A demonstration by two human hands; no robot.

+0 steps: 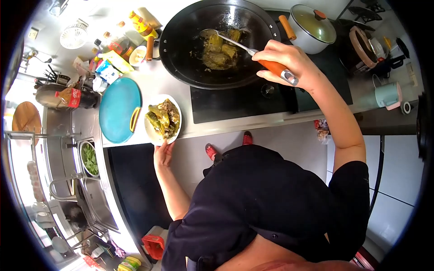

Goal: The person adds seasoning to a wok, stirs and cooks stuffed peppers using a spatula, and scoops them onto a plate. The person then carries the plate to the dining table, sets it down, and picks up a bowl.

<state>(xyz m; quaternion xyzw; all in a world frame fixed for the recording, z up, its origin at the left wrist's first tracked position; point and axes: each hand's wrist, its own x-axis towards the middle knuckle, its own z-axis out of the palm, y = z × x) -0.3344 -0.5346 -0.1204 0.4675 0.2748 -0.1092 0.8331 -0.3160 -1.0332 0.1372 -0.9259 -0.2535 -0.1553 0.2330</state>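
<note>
My right hand (pixel 287 61) is closed round the wooden handle of a metal spoon (pixel 239 44). The spoon's bowl rests among pieces of green and brown food (pixel 219 56) in a large black wok (pixel 185 58) on the stove. My left hand (pixel 164 153) holds the lower rim of a white plate (pixel 179 129) at the counter's edge, its fingers partly hidden at the rim. Stuffed-looking green food with brown bits (pixel 163 118) is heaped on the plate.
Left of the plate lies a round teal board (pixel 118 108). Bottles and packets (pixel 110 65) stand behind it. A lidded pot (pixel 313 29) is right of the wok. At the left are a sink (pixel 100 198) and a bowl of greens (pixel 90 158). A mint-coloured container (pixel 388 95) stands far right.
</note>
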